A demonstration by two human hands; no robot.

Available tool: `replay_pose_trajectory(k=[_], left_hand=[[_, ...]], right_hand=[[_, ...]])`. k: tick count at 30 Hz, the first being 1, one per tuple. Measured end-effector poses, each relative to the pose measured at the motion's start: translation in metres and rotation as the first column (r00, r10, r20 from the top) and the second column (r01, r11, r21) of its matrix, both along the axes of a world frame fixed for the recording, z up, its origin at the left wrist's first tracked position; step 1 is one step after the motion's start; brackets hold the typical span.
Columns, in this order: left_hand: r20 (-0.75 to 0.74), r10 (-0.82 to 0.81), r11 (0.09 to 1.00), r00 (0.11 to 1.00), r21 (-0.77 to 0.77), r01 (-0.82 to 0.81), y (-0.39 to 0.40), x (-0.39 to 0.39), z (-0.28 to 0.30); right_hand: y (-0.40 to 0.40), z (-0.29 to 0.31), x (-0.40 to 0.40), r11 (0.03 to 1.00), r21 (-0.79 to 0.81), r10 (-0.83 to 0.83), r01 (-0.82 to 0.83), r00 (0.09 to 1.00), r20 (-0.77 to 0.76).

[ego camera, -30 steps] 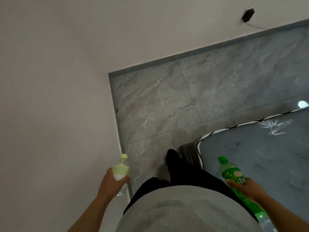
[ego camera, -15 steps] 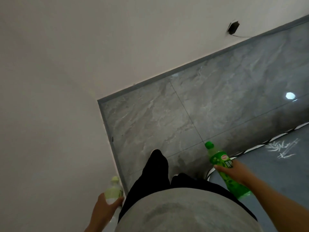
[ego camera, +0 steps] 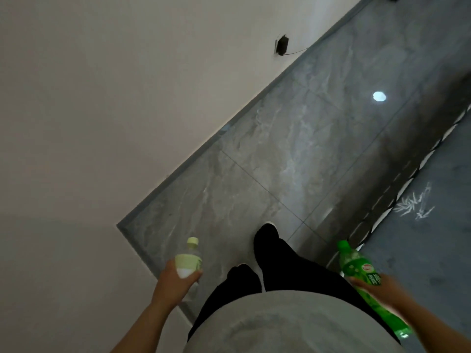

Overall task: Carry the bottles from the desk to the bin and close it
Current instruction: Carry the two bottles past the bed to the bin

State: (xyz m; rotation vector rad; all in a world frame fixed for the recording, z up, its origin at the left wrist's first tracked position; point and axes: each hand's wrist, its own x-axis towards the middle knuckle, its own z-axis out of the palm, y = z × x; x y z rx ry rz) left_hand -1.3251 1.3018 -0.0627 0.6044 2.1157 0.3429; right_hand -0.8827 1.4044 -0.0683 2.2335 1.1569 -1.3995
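My left hand (ego camera: 173, 282) grips a small clear bottle (ego camera: 189, 259) with a pale yellow-green cap and label, held upright at the lower left near the wall corner. My right hand (ego camera: 379, 289) holds a bright green soda bottle (ego camera: 356, 270) by its middle, cap pointing up and away, at the lower right beside the mattress edge. No bin or desk is in view. My dark trousers and grey shirt fill the bottom centre, one foot stepping forward on the floor.
A white wall (ego camera: 102, 110) with a grey skirting runs diagonally on the left. A grey marble tile floor (ego camera: 293, 161) forms a corridor ahead. A grey mattress (ego camera: 433, 238) with striped piping lies on the right. A dark wall socket (ego camera: 281, 45) with a cable is up ahead.
The view has swung right, so the corridor along the wall now stretches ahead. Both hands still carry their bottles; the left one has risen higher into view as I step forward.
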Motion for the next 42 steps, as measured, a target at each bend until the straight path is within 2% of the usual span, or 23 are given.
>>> replay_pose_trajectory(k=[4, 10, 15, 18, 25, 33, 37, 42], left_hand=[[-0.01, -0.112, 0.993, 0.994, 0.038, 0.112, 0.077, -0.014, -0.009], [-0.036, -0.144, 0.986, 0.989, -0.091, 0.14, 0.152, -0.029, -0.013], [-0.034, -0.193, 0.978, 0.981, -0.092, 0.19, 0.218, -0.038, -0.008], [0.042, -0.261, 0.962, 0.965, -0.073, 0.263, 0.273, -0.049, -0.005], [-0.008, -0.42, 0.908, 0.908, -0.001, 0.42, 0.427, -0.062, 0.008], [0.001, -0.647, 0.762, 0.763, 0.043, 0.646, 0.58, -0.016, 0.001], [-0.014, -0.65, 0.759, 0.76, 0.049, 0.65, 0.631, 0.017, -0.004], [-0.034, -0.621, 0.784, 0.783, -0.055, 0.619, 0.679, 0.044, -0.01]], right_hand=[[0.044, -0.011, -0.004, 0.994, 0.005, -0.106, 0.106, 0.994, -0.03], [0.132, 0.0, -0.016, 0.973, 0.075, -0.214, 0.219, 0.975, -0.067], [0.19, 0.007, -0.03, 0.963, 0.106, -0.247, 0.249, 0.968, -0.032], [0.213, 0.006, -0.041, 0.952, 0.088, -0.298, 0.295, 0.954, 0.024], [0.235, 0.004, -0.055, 0.886, -0.001, -0.463, 0.464, 0.885, 0.046], [0.254, 0.0, -0.05, 0.77, -0.091, -0.627, 0.632, 0.775, 0.079], [0.298, -0.006, -0.028, 0.735, -0.105, -0.669, 0.67, 0.742, 0.052], [0.381, -0.003, 0.012, 0.739, 0.002, -0.673, 0.673, 0.738, 0.052]])
